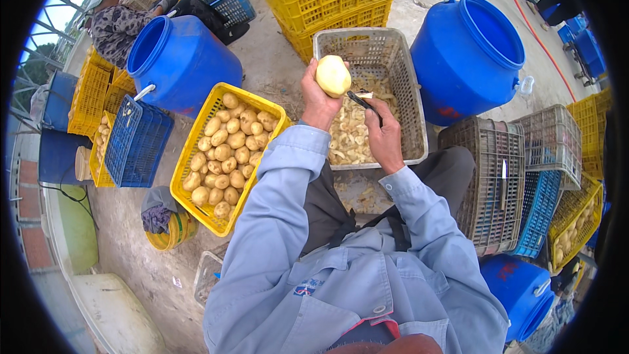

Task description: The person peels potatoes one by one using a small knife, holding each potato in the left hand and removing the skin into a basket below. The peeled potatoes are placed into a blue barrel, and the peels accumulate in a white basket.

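A mostly peeled, pale potato point(333, 76) rests in my left hand point(318, 101), held over a grey plastic crate point(415, 123). My right hand point(385, 135) grips a black-handled peeler point(362, 103) just to the right of the potato, with a bit of peel point(363, 94) at its head. Potato peelings point(351, 140) cover the bottom of the grey crate between my knees. To my left, a yellow crate point(184, 162) holds many unpeeled potatoes point(223, 152).
Blue plastic barrels stand left point(196, 64) and right point(442, 59) of the grey crate. Stacked yellow crates point(334, 0) rise behind it. A knife point(503, 184) lies on a grey crate point(479, 196) at right. A person in a hat point(118, 27) sits at upper left. A yellow bucket point(172, 233) stands left.
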A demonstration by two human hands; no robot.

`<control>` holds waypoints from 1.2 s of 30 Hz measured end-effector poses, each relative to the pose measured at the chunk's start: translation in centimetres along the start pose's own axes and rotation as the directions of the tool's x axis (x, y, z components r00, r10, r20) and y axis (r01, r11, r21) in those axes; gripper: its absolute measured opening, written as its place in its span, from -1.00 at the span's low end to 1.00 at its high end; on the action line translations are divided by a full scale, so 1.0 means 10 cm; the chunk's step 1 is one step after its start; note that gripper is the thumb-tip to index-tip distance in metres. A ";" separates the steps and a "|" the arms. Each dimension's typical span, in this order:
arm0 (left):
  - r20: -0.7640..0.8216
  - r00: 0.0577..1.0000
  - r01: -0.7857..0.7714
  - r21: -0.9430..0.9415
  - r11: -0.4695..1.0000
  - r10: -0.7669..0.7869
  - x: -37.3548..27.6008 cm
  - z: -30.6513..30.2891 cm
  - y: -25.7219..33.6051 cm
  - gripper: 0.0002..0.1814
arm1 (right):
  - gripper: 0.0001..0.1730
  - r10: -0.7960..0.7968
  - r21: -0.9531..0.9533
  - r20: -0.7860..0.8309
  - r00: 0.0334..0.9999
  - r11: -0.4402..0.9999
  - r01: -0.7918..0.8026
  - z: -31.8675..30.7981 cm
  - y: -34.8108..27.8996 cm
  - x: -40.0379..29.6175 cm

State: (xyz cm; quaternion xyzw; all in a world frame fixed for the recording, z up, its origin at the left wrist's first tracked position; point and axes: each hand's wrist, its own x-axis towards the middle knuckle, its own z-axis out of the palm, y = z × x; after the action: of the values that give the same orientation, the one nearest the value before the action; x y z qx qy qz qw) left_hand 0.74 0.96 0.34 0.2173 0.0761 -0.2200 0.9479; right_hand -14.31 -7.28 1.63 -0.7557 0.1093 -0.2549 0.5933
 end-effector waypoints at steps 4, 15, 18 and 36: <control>0.036 0.999 0.011 0.040 0.999 -0.013 -0.05 0.03 0.00 -0.53 | -0.72 0.026 -0.014 0.000 1.000 1.000 -0.026 0.00 -0.05 0.02; 0.058 0.998 -0.048 0.148 0.988 0.040 -0.09 0.08 -0.02 -0.68 | -0.70 0.000 -0.051 0.008 1.000 0.999 0.001 -0.10 -0.12 0.13; 0.077 0.996 -0.059 0.182 0.981 0.046 -0.10 0.07 -0.02 -0.70 | -0.70 -0.026 -0.064 0.008 1.000 0.998 0.027 -0.11 -0.12 0.19; 0.032 0.949 -0.297 0.426 0.855 0.314 -0.17 0.12 -0.05 -0.75 | -0.75 -0.206 -0.238 0.052 0.977 0.948 0.213 0.02 -0.19 0.22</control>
State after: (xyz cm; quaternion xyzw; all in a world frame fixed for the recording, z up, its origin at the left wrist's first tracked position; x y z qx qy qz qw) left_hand -0.99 0.68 1.59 0.4322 0.0093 -0.0738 0.8987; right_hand -12.61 -7.67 3.94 -0.8330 0.0510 -0.2913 0.4675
